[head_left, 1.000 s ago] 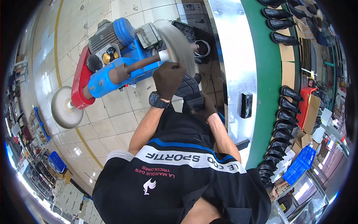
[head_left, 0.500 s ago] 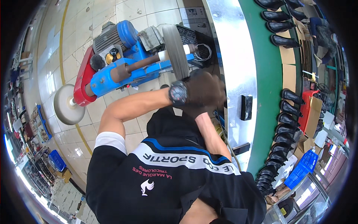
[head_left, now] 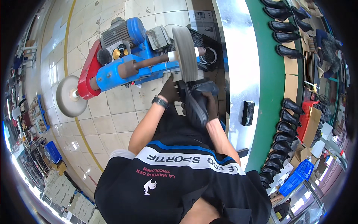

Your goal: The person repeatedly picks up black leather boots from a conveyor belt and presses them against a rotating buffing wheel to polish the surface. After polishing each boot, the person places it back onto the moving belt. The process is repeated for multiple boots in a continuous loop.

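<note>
A black boot (head_left: 196, 107) is held between my two hands, just below the grey buffing wheel (head_left: 185, 56) of a blue machine. Its top end lies at the wheel's lower rim; whether they touch I cannot tell. My left hand (head_left: 170, 90), in a dark brown glove with a watch at the wrist, grips the boot from its left side. On the other side my right hand (head_left: 212, 106), gloved the same, has its fingers wrapped round it. Part of each hand's fingers is hidden behind the boot.
The machine carries a motor (head_left: 121, 33), a red belt guard (head_left: 87, 71) and a second, pale wheel (head_left: 70, 96). To the right runs a metal ledge (head_left: 238, 67) with a black block (head_left: 247, 113) on it. Beyond, black boots (head_left: 285, 128) line a green bench (head_left: 266, 82).
My left forearm, stretched across to the right before, has drawn back to the left. The blurred hands have come apart, and the boot now shows between them. The view has shifted slightly.
</note>
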